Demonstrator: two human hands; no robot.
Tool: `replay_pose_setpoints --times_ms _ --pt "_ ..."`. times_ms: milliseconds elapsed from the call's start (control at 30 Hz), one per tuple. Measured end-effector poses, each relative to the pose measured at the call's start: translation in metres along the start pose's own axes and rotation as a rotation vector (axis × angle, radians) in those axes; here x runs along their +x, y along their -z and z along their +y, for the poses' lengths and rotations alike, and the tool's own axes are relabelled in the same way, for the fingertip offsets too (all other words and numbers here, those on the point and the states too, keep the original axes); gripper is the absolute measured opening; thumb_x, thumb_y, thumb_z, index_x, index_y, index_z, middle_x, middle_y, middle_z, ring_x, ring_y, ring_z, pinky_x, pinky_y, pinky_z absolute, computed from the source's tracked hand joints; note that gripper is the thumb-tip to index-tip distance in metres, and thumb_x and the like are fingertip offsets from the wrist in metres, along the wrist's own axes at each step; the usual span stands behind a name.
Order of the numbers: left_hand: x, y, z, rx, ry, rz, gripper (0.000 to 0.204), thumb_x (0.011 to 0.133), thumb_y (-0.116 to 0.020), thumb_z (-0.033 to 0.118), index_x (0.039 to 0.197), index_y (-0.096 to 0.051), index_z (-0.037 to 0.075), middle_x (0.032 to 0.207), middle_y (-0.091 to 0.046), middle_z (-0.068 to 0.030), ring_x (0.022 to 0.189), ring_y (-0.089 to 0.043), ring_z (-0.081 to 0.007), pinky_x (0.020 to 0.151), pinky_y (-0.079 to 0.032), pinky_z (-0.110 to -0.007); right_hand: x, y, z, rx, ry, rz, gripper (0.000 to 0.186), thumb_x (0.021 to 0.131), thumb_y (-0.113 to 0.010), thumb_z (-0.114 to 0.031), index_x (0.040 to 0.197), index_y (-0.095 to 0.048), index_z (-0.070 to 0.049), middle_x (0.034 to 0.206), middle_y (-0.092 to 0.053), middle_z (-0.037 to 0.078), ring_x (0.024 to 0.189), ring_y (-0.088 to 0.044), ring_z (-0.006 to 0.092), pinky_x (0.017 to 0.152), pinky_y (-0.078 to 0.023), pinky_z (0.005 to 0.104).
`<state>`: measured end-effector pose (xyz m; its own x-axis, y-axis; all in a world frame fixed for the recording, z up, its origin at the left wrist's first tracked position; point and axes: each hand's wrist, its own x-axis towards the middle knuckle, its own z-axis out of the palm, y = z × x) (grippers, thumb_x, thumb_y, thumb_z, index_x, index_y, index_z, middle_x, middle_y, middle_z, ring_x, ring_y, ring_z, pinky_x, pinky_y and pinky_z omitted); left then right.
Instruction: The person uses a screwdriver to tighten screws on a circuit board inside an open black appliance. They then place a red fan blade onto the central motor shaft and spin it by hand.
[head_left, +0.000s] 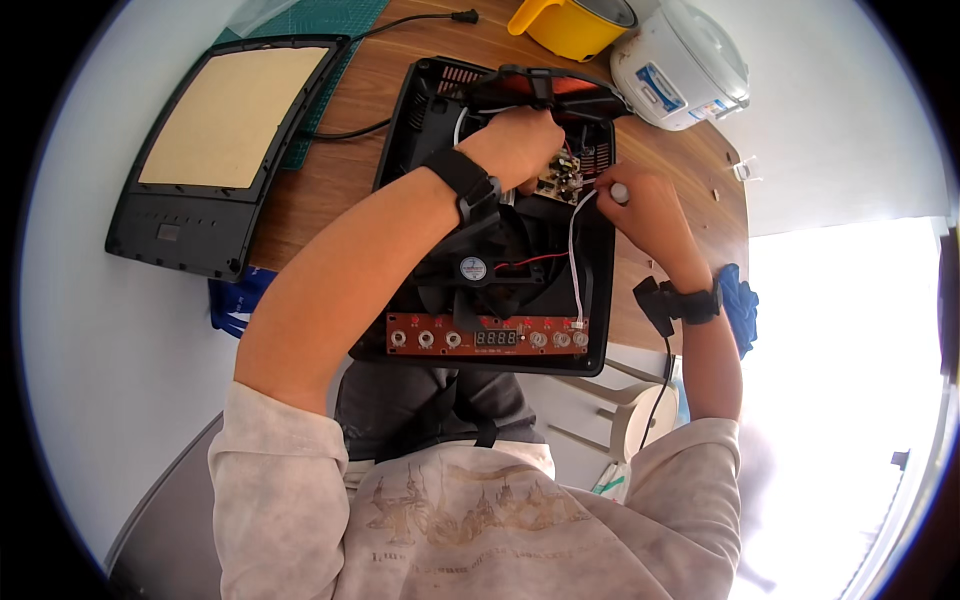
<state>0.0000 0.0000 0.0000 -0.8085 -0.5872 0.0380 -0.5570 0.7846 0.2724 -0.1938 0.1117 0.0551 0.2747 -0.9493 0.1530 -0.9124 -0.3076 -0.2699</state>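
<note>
An opened black appliance housing (598,295) holds a fan (450,263), a red control board (505,345) with a digit display, and a circuit board (560,178) at the upper right. My left hand (510,145) reaches over that board near a raised black part (545,90), fingers curled down; what they grip is hidden. My right hand (640,205), closed beside the board's right edge, grips a small white cylindrical object (619,193), next to a white cable (572,245) that runs to the control board.
The removed black panel (180,215) with a cream sheet lies left on a green mat (300,150). A yellow pot (575,30) and white cooker (675,70) stand at the back. Power cord (400,22), blue cloth (740,310) and a chair (635,420) are also in view.
</note>
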Motion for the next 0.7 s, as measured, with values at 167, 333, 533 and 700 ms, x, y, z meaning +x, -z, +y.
replay_pose_setpoints --times_ms 167,333,533,700 --pt "0.000 0.000 0.004 -0.023 -0.009 0.025 0.045 0.058 -0.089 0.014 0.099 -0.074 0.003 0.090 -0.074 -0.0170 0.086 -0.073 -0.0344 0.077 -0.061 -0.041 -0.019 0.036 -0.013 0.153 -0.287 0.056 0.014 0.090 -0.062 -0.010 0.089 -0.072 0.000 0.073 -0.070 0.017 0.071 -0.073 0.0290 0.070 -0.057 0.0363" --pt "-0.006 0.000 0.002 -0.051 -0.059 0.086 0.045 0.057 -0.088 0.014 0.097 -0.074 0.003 0.089 -0.074 -0.0168 0.084 -0.073 -0.0350 0.076 -0.061 -0.041 -0.043 0.072 -0.022 0.225 -0.384 0.306 0.016 0.094 -0.058 -0.008 0.088 -0.070 0.000 0.073 -0.072 0.009 0.075 -0.074 0.0173 0.070 -0.058 0.0280" --pt "-0.004 0.001 0.000 -0.032 -0.029 0.064 0.046 0.056 -0.089 0.016 0.099 -0.074 0.004 0.090 -0.074 -0.0166 0.085 -0.073 -0.0347 0.079 -0.061 -0.041 -0.065 0.084 -0.025 0.352 -0.305 0.651 0.019 0.098 -0.051 -0.007 0.093 -0.068 0.001 0.079 -0.073 0.010 0.073 -0.073 0.0161 0.069 -0.057 0.0282" --pt "-0.002 0.007 0.000 -0.001 -0.003 0.012 0.051 0.056 -0.090 0.018 0.104 -0.075 0.008 0.093 -0.075 -0.0142 0.088 -0.073 -0.0330 0.081 -0.061 -0.041 -0.074 0.061 -0.005 0.281 -0.350 0.515 0.021 0.099 -0.054 -0.012 0.087 -0.068 -0.001 0.071 -0.071 0.005 0.065 -0.068 0.0112 0.062 -0.054 0.0273"
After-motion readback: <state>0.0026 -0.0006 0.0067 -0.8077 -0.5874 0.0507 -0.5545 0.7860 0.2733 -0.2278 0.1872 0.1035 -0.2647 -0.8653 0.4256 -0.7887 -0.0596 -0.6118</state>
